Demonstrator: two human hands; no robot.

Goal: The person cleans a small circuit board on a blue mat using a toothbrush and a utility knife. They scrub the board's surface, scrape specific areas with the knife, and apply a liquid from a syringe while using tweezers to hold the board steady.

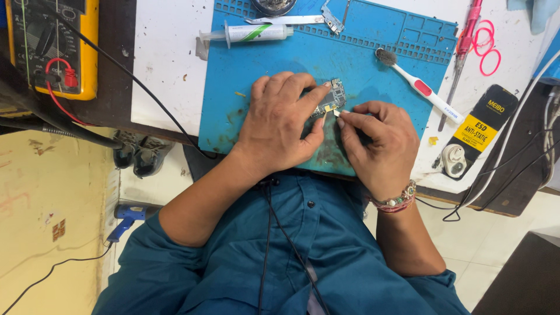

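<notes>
Left hand (279, 125) lies palm-down on the blue mat (373, 64), its forefinger and thumb pinching a small circuit board (331, 98) by its edges and pinning it near the mat's middle. Right hand (376, 137) is curled, thumb and forefinger pressed together on a small pale piece at the board's lower corner; what it is cannot be told. Nothing lies between the two hands but the board. On the mat's far edge sit one syringe (251, 33) with a green stripe and one pair of metal tweezers (291, 19). One white-and-red toothbrush (417, 84) lies across the right edge. Left on the surface (166, 70) stands one yellow multimeter (52, 46). Three pink rubber bands (487, 49) lie far right.
</notes>
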